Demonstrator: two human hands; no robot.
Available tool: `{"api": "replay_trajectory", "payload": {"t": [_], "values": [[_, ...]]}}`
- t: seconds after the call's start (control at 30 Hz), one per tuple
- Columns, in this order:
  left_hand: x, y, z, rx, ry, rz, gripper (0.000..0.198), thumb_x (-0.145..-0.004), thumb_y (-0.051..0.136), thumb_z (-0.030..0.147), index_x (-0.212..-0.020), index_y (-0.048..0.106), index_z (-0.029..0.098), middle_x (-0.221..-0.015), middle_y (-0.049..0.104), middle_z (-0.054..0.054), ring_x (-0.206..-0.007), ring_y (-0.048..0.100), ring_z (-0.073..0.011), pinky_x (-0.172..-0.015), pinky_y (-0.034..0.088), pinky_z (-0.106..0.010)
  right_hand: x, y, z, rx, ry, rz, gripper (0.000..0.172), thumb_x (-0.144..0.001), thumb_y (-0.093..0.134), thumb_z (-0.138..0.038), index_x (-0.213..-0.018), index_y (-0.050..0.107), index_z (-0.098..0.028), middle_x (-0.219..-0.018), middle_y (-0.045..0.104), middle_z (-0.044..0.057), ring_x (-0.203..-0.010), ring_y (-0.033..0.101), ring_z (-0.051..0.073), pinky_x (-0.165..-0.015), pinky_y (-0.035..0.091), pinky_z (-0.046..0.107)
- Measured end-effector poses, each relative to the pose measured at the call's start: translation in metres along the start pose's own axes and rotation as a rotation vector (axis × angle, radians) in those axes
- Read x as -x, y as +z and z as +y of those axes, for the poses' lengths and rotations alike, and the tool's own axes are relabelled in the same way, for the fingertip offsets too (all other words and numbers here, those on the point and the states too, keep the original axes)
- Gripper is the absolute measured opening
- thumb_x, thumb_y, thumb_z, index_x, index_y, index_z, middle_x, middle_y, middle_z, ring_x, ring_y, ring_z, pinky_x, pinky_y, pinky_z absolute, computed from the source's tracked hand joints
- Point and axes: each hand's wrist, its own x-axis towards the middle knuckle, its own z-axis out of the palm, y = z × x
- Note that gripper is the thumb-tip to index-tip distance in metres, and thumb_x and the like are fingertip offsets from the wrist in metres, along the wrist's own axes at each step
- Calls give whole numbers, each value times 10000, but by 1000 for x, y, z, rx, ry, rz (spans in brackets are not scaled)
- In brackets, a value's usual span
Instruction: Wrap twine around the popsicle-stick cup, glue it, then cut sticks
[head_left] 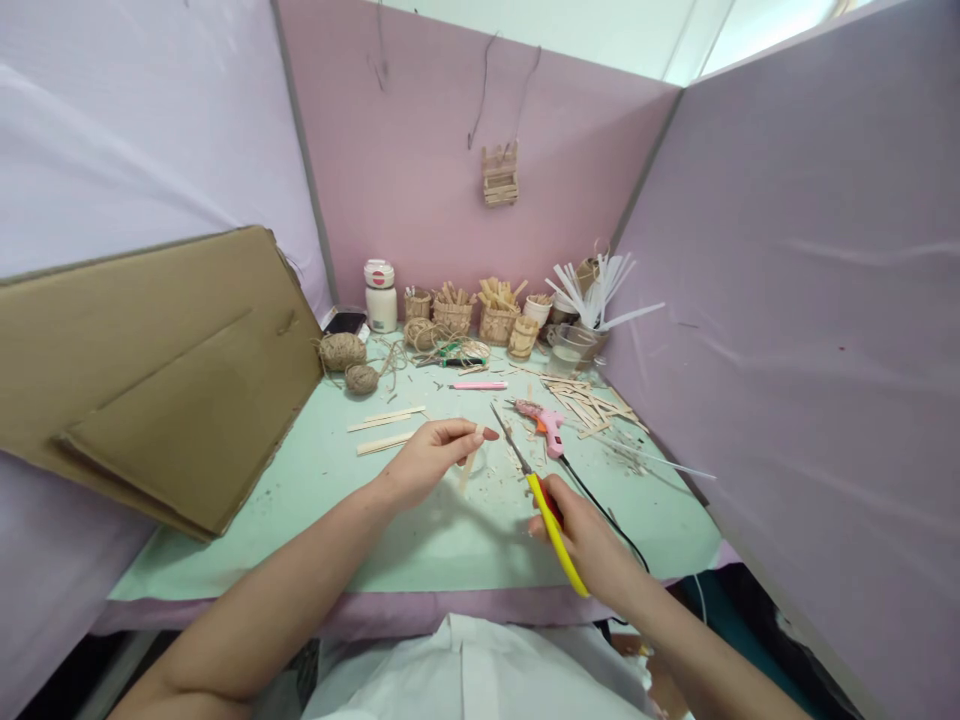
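Observation:
Thumb and fingers of my left hand (442, 452) pinch a short, pale wooden strip (467, 472), which hangs down over the table. My right hand (581, 530) is wrapped round the handles of a slim-jawed hand tool with yellow and red grips (555, 535); whether it is pliers or scissors is unclear. Its grey jaws point away from me, just right of my left fingertips and apart from the strip. Beyond them lies a pink glue gun (546, 425) with a black cord. Several flat wooden sticks (384, 443) lie left of my left hand.
A large cardboard sheet (172, 370) leans at left. Twine balls (343, 351), a white jar (381, 300), stick-filled baskets (454, 317) and white glue sticks (600, 290) line the back. A pink craft knife (480, 386) lies mid-table. Loose sticks (589, 400) are scattered at right.

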Motion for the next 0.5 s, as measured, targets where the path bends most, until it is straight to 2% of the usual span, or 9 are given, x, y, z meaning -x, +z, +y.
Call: {"api": "replay_trajectory", "payload": {"t": [0.1, 0.23, 0.5], "values": [[1, 2, 1, 74, -12, -3, 294, -711, 688, 392, -849, 677, 133, -846, 632, -43, -677, 478, -100, -632, 405, -238, -1, 4, -2, 92, 24, 63, 223, -808, 517, -364, -752, 340, -241, -668, 470, -49, -590, 426, 142, -548, 333, 259], [2, 5, 3, 95, 0, -12, 264, -718, 679, 388, -784, 634, 136, -670, 562, 10, -627, 500, -92, -631, 443, -244, -2, 8, -4, 228, 13, 122, 207, -800, 534, -377, -813, 383, -236, -769, 554, 2, -607, 490, 160, -553, 355, 273], [3, 5, 0, 27, 40, -60, 271, -794, 594, 398, -815, 626, 129, -699, 571, -3, -665, 541, -102, -679, 487, -262, -2, 14, -1, 329, -48, 192, 237, -825, 530, -421, -903, 424, -224, -908, 598, 56, -721, 583, 206, -607, 412, 304]]}}
